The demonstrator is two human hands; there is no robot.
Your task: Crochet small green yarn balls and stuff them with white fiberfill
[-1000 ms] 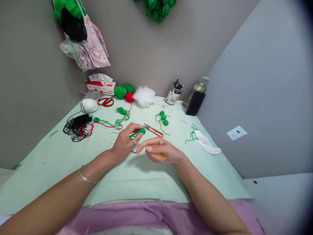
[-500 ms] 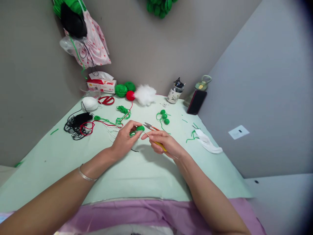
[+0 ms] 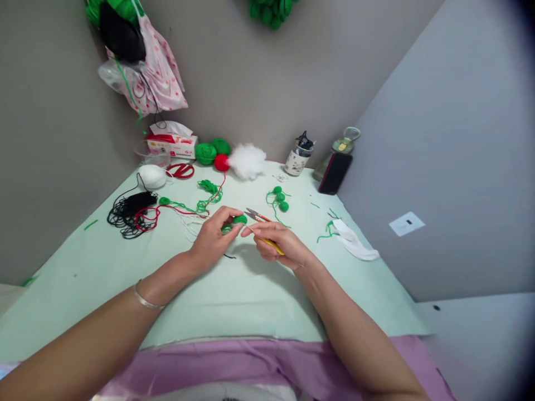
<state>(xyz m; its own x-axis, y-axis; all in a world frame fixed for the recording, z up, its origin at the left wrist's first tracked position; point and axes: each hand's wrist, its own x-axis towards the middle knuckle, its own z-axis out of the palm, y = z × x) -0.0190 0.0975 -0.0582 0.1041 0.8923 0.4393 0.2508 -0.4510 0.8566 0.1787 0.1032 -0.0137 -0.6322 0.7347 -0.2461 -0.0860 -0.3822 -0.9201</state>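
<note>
Pinched between the thumb and fingers of my left hand (image 3: 213, 236) is a small green crochet piece (image 3: 239, 220), with part of it hidden by the fingers. My right hand (image 3: 278, 242) is closed around a crochet hook (image 3: 272, 245) with a yellow handle. Its thin metal shaft points left and meets the green piece. Just beyond my right hand lie thread snips (image 3: 256, 215) with orange-red handles, blades toward the left. Three small green balls (image 3: 281, 199) with loose yarn tails rest farther back. A short black strand lies under my hands.
Black yarn (image 3: 132, 213), a white yarn ball (image 3: 152, 176), red scissors (image 3: 181, 170) and a tissue box (image 3: 172, 146) stand at the left. White stuffing (image 3: 248, 161) and green yarn balls (image 3: 206, 153) sit behind. A pen cup (image 3: 298, 161), phone (image 3: 335, 174) and white cloth piece (image 3: 355, 240) are at the right.
The whole view shifts very slightly. Both hands keep nearly the same pose, with the hook still at the green piece.
</note>
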